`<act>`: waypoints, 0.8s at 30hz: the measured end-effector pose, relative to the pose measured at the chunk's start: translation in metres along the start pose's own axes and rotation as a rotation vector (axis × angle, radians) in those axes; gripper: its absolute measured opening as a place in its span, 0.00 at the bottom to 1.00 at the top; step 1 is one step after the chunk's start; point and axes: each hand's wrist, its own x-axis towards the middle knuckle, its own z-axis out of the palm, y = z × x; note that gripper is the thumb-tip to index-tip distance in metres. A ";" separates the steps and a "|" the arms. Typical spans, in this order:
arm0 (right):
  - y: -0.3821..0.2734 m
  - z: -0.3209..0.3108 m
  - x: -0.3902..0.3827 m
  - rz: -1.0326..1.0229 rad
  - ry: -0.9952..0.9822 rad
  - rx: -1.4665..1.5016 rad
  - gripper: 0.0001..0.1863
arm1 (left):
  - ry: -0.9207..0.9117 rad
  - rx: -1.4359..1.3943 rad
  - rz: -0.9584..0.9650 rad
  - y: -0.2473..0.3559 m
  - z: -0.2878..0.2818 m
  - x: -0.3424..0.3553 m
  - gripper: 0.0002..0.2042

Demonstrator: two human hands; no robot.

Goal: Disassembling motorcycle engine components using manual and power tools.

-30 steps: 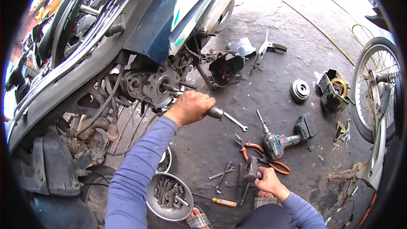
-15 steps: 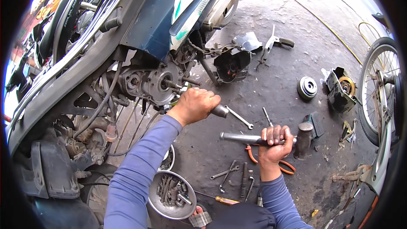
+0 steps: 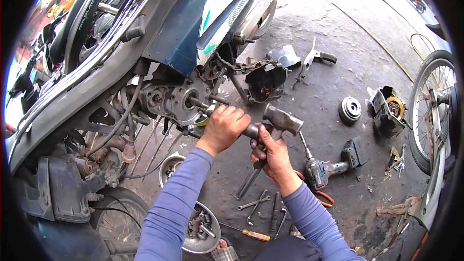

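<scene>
Since half a second ago the right hand (image 3: 273,152) has risen from the floor side and now grips a hammer (image 3: 270,133) by its handle, head up beside the left hand (image 3: 224,126). The left hand is closed round a steel tool (image 3: 252,130) pointed toward the engine shaft (image 3: 195,102). Judged: one hammer, head-heavy and rigid, best held low on the handle; one steel tool, stiff, likely oily. One cordless drill (image 3: 333,164) lies right of the right hand
</scene>
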 end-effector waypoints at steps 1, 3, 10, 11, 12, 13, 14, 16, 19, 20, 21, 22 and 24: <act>-0.004 0.003 0.005 0.051 0.066 0.007 0.18 | -0.122 0.005 -0.048 0.000 -0.003 0.004 0.04; -0.008 0.007 0.010 0.061 0.072 0.037 0.18 | -0.133 -0.079 -0.035 -0.001 -0.008 0.016 0.08; 0.004 0.002 0.002 -0.139 0.162 -0.117 0.12 | -0.815 -0.082 -0.170 0.002 -0.012 0.047 0.09; 0.009 0.000 -0.002 -0.122 0.309 -0.070 0.11 | -0.848 -0.039 -0.148 0.002 -0.013 0.045 0.09; 0.015 -0.001 -0.006 -0.111 0.325 0.035 0.11 | -0.790 -0.036 -0.131 0.002 -0.013 0.044 0.09; 0.021 -0.003 -0.011 -0.119 0.383 0.140 0.11 | -0.783 -0.047 -0.117 0.002 -0.014 0.043 0.09; 0.027 -0.004 -0.016 -0.108 0.418 0.265 0.09 | -0.829 -0.049 -0.123 0.001 -0.016 0.042 0.08; 0.038 -0.002 -0.027 -0.159 0.308 0.318 0.12 | -0.787 -0.044 -0.097 0.000 -0.016 0.042 0.09; 0.032 -0.006 -0.036 0.093 0.263 -0.043 0.11 | -0.790 -0.064 -0.112 -0.002 -0.016 0.044 0.09; 0.021 -0.011 -0.038 0.140 0.268 -0.041 0.11 | -0.773 -0.059 -0.104 -0.002 -0.016 0.044 0.09; 0.009 -0.015 -0.041 0.058 0.264 0.051 0.09 | -0.789 -0.052 -0.113 -0.002 -0.015 0.044 0.09; -0.003 -0.020 -0.044 -0.027 0.350 0.082 0.07 | -0.833 -0.040 -0.134 -0.002 -0.016 0.043 0.09; -0.022 -0.027 -0.045 -0.451 0.443 0.288 0.11 | -0.792 -0.049 -0.116 -0.002 -0.014 0.041 0.09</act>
